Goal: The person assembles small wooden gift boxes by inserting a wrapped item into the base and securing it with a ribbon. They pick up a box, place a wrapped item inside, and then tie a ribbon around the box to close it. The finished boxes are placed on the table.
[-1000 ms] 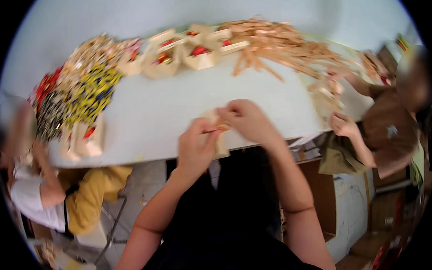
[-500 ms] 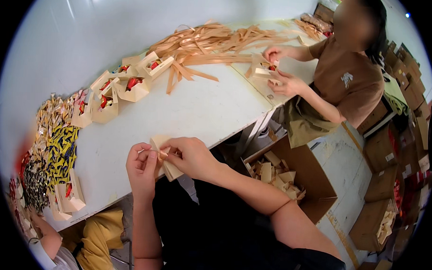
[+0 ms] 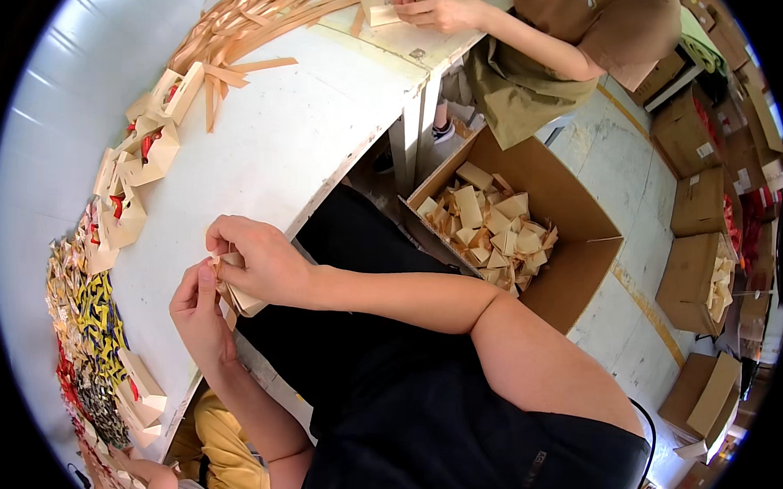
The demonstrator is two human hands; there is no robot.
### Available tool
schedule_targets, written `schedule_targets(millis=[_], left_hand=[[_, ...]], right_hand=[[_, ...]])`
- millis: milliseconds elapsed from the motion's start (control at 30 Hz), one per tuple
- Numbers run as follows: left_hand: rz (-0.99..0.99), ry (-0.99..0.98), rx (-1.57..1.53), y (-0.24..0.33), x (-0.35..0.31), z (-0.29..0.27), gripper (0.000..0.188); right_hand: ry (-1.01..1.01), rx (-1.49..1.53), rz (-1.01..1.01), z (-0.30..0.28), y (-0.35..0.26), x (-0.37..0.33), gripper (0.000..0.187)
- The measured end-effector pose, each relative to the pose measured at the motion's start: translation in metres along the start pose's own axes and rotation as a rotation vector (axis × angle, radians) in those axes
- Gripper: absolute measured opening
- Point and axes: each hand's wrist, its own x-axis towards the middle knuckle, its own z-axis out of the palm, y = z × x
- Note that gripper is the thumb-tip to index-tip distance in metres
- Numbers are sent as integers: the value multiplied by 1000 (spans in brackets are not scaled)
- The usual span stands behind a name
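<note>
A small cream paper box [image 3: 250,306] is at the table's near edge, mostly hidden under my right hand [image 3: 270,262]. Peach ribbon [image 3: 221,263] shows at its top, between my fingertips. My left hand [image 3: 201,311] is closed, thumb and forefinger pinching the ribbon from the left side. Fingers of my right hand are bent and closed on the ribbon too, its palm over the box. How the ribbon is looped or knotted is too small to tell.
Open cream boxes [image 3: 149,154] with red-wrapped pieces line the table's far side, near a ribbon pile [image 3: 235,28] and small wrapped packets [image 3: 100,320]. A carton [image 3: 581,260] of finished-looking boxes stands right. A co-worker's hands [image 3: 443,11] hold a box; another person's arm [image 3: 146,470] is lower left.
My view has swung right and down, so the table and my hands appear farther left and the carton shows more fully. Both hands stay closed at the box and ribbon.
</note>
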Motion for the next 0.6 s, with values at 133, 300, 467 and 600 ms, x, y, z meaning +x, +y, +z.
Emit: schedule_targets(millis=[133, 300, 467, 600], left_hand=[[-71, 66, -201, -13, 3, 0, 22], [87, 109, -289, -34, -4, -13, 20], [-25, 191, -247, -10, -41, 13, 14], [282, 357, -64, 1, -72, -22, 22]], right_hand=[[-41, 52, -17, -7, 2, -2, 14], [19, 338, 157, -13, 6, -8, 9], [36, 244, 298, -49, -16, -25, 6], [167, -65, 105, -157, -50, -36, 5]])
